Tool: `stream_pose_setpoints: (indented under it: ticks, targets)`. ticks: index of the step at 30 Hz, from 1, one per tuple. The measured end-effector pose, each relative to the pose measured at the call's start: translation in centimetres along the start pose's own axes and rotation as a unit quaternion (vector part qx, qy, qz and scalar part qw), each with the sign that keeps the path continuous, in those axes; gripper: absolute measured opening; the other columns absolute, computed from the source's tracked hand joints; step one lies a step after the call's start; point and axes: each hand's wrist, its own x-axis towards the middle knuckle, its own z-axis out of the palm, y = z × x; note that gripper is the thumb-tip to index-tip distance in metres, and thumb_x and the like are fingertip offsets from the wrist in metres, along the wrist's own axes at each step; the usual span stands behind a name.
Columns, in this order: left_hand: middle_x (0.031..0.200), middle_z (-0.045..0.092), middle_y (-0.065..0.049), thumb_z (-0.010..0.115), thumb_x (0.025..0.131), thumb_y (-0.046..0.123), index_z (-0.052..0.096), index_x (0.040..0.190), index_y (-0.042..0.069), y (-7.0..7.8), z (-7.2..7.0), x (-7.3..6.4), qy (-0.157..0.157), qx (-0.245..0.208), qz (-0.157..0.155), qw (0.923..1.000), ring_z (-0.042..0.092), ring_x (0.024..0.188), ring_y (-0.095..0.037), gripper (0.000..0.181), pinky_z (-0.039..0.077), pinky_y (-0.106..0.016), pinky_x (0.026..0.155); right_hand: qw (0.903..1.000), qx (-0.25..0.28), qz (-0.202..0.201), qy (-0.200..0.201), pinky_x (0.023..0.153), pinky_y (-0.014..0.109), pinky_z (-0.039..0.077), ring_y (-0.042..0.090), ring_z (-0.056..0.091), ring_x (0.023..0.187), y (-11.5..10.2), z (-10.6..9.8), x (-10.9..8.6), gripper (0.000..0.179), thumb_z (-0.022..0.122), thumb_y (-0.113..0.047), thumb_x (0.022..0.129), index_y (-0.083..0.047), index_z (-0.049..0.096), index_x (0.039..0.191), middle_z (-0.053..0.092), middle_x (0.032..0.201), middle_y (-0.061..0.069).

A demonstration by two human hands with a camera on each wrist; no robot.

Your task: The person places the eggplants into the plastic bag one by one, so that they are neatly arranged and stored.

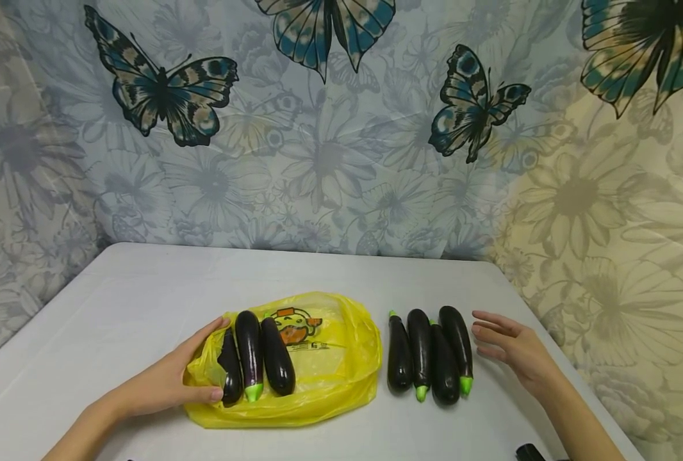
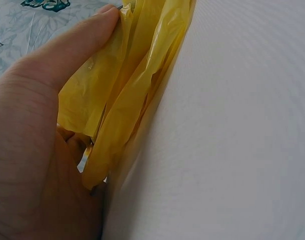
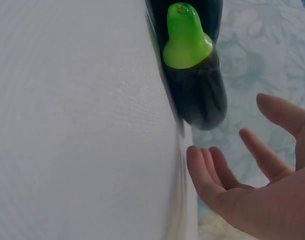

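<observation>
- Your left hand (image 1: 171, 378) is at the 9 o'clock edge of the yellow bag (image 1: 332, 390), thumb on the 6 o'clock side and fingers on the 12 o'clock side. They are spread wide but curve round the gathered film and hold it; whether the thumb also touches an eggplant cannot be told.
- The bag lies flattened on the white table (image 1: 163, 282), its orange cartoon print (image 1: 292, 325) just off its centre toward 12 o'clock.
- You have three eggplants (image 1: 249, 349) side by side at the bag's 9 o'clock half. The outermost is partly covered by yellow film; the middle one points its green cap to 6 o'clock.
- Four eggplants (image 1: 419, 349) lie close together on the table, at 3 o'clock from the bag and just beside it. Their green ends alternate between 12 and 6 o'clock.
- Your right hand (image 1: 514, 352) is just past this group at 3 o'clock, fingers apart and loosely bent, holding nothing.
- A dark object (image 1: 528, 452) shows partly near your right forearm, toward 5 o'clock; what it is cannot be told.
- At 12 o'clock, beyond the table, you face a floral backdrop (image 1: 330, 160) with large butterflies (image 1: 163, 96).
</observation>
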Motion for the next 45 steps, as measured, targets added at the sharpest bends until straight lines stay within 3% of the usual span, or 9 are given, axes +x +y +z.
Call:
stream_pose_setpoints:
  ticks: [4, 14, 24, 45]
  targets:
    - [0.160, 0.023, -0.002, 0.080, 0.081, 0.038, 0.012, 0.159, 0.029, -0.1, 0.1, 0.1, -0.002, -0.003, -0.004, 1.0000, 0.019, 0.142, -0.040, 0.104, 0.021, -0.073, 0.102, 0.9997, 0.017, 0.011, -0.014, 0.090, 0.041, 0.052, 0.017, 0.062, 0.108, 0.2, -0.3, 0.0, 0.048, 0.067, -0.012, 0.095, -0.002, 0.053, 0.140, 0.060, 0.126, 0.008]
    - [0.160, 0.024, 0.001, 0.080, 0.080, 0.041, 0.012, 0.159, 0.029, -0.7, 0.4, 0.2, 0.002, 0.003, -0.007, 1.0000, 0.020, 0.142, -0.037, 0.105, 0.020, -0.072, 0.104, 0.9989, 0.028, 0.026, -0.028, 0.090, 0.044, 0.052, 0.017, 0.062, 0.109, 0.4, -0.2, 0.0, 0.049, 0.065, -0.009, 0.096, 0.000, 0.051, 0.142, 0.059, 0.128, 0.009]
    - [0.160, 0.024, 0.001, 0.081, 0.080, 0.041, 0.012, 0.159, 0.029, -1.2, 0.7, -0.4, 0.006, 0.002, -0.010, 0.9999, 0.020, 0.142, -0.038, 0.106, 0.019, -0.073, 0.103, 0.9966, 0.035, 0.031, -0.068, 0.090, 0.045, 0.052, 0.021, 0.062, 0.109, 0.7, 0.3, 0.1, 0.047, 0.062, -0.007, 0.097, 0.000, 0.051, 0.142, 0.063, 0.124, 0.008]
    - [0.160, 0.023, -0.001, 0.081, 0.080, 0.041, 0.012, 0.159, 0.028, -0.8, 0.2, 0.1, 0.001, 0.003, -0.008, 1.0000, 0.020, 0.142, -0.038, 0.105, 0.020, -0.072, 0.104, 0.9964, 0.021, 0.052, -0.064, 0.091, 0.051, 0.050, 0.019, 0.061, 0.109, 0.7, 0.4, 0.1, 0.045, 0.067, -0.009, 0.093, -0.008, 0.059, 0.138, 0.056, 0.131, 0.011]
